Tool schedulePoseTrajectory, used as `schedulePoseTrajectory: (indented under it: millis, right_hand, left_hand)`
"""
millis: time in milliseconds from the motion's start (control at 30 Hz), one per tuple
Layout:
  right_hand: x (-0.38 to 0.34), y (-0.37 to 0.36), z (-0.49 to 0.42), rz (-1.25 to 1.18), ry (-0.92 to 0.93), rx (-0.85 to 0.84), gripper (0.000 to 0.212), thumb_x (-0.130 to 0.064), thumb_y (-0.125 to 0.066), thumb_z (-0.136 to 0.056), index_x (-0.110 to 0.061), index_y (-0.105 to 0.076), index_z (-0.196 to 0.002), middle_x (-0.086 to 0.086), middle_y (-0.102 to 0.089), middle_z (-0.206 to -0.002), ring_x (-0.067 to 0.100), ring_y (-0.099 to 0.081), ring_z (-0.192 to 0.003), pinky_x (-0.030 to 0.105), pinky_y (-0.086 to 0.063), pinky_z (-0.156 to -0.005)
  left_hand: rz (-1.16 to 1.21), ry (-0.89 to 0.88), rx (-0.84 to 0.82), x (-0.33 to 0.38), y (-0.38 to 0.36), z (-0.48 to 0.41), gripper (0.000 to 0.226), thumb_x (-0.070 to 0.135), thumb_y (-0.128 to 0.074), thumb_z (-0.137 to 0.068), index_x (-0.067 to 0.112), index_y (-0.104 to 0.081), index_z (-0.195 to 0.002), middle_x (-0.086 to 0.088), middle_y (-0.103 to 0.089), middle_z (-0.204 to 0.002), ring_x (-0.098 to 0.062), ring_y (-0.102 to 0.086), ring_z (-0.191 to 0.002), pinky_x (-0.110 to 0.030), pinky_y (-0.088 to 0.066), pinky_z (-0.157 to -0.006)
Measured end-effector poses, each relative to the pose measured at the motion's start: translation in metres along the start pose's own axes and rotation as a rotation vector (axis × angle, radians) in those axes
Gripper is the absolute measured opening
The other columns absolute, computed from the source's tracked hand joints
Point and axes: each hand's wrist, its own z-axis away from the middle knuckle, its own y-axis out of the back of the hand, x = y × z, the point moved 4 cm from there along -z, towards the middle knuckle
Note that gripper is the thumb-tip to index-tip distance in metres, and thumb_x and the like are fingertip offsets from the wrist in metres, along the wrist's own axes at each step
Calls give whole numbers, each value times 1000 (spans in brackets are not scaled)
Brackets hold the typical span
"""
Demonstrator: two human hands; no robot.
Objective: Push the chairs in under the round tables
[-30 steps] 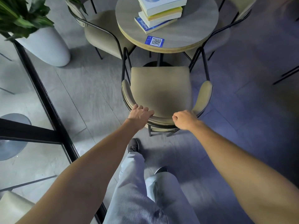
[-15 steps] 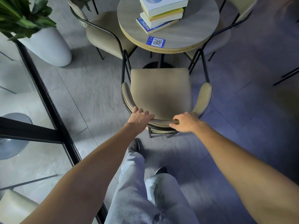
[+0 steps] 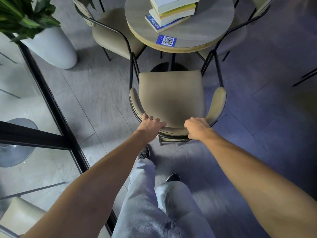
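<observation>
Grey floor (image 3: 89, 93), round table (image 3: 214, 26) ahead. Beige chair (image 3: 171, 95) in front of table, seat not yet under. Left hand (image 3: 150, 125), right hand (image 3: 197, 127) wrapped on curved backrest top. Looks light, stiff; thin legs may scrape.

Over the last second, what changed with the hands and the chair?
The right hand loosened from a closed fist to a looser hold on the chair backrest. The left hand kept its place on the rim. The chair's seat stayed just short of the round table; the books are unmoved.
</observation>
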Motion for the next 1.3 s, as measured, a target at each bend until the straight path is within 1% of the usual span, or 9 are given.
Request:
schedulePoseTrajectory:
  millis: [200,500,700,800,867,1033,1133,1200,1300]
  right_hand:
    - [-7,-1,12,-6,8,-18,19,-9,-69,-78,-16,-70,-96,6,-71,-98,30,-69,-93,30,-39,-68]
    - [-17,-3,24,-9,22,-31,17,-11,-71,-80,-16,-69,-96,5,-69,-96,29,-68,-93,30,-39,-70]
    - [-19,-6,28,2,-3,-41,18,-3,-63,-78,-19,-54,-77,0,-54,-77,29,-66,-87,30,-38,-68]
    - [-22,-5,31,8,0,-49,28,-3,-63,-77,-19,-45,-65,-3,-45,-66,28,-55,-75,30,-38,-67]
    - [-22,-5,32,11,3,-44,23,-3,-63,-77,-19,-49,-69,-2,-45,-67,27,-52,-74,30,-38,-67]
    - [-22,-6,32,-7,-7,-39,19,-3,-63,-78,-21,-56,-81,1,-57,-81,27,-54,-74,31,-39,-67]
    - [-21,-6,34,-15,-5,-42,18,-4,-62,-81,-18,-65,-92,4,-67,-93,29,-64,-83,32,-41,-68]
    - [-20,-10,33,-41,-5,-63,26,-3,-61,-83,-14,-68,-105,7,-69,-103,30,-67,-91,33,-43,-69]
    - [-17,-7,28,-128,-5,-100,33,-10,-64,-84,-15,-68,-116,7,-67,-110,30,-67,-93,33,-46,-69]
  left_hand:
    - [11,-6,-3,4,-3,11,45,0,-55,-88,25,-47,-124,-4,-61,-111,-27,-57,-104,-53,-35,-99]
    - [-3,-20,0,9,-7,24,46,1,-56,-88,25,-47,-126,-3,-61,-112,-27,-57,-105,-51,-35,-99]
    - [8,-5,-1,9,-7,27,46,-1,-57,-86,25,-49,-123,-3,-61,-109,-28,-58,-104,-51,-35,-98]
    - [18,-11,-11,11,-7,29,46,-1,-58,-86,25,-49,-123,-3,-61,-110,-28,-58,-105,-51,-35,-98]
    - [16,-18,-10,11,-7,29,47,-1,-58,-86,25,-49,-123,-3,-61,-110,-27,-58,-105,-51,-35,-98]
    - [30,-16,-19,10,-9,29,45,-1,-58,-88,26,-49,-123,-3,-61,-110,-27,-57,-105,-51,-34,-99]
    - [38,-27,-39,8,-9,28,39,4,-58,-92,25,-48,-123,-2,-62,-110,-26,-58,-105,-49,-36,-98]
    - [43,-43,-68,7,-6,27,33,12,-57,-95,24,-48,-124,-2,-62,-112,-26,-58,-107,-47,-38,-98]
    - [64,-59,-127,9,3,22,29,34,-50,-101,22,-49,-127,-3,-61,-120,-28,-56,-114,-46,-40,-100]
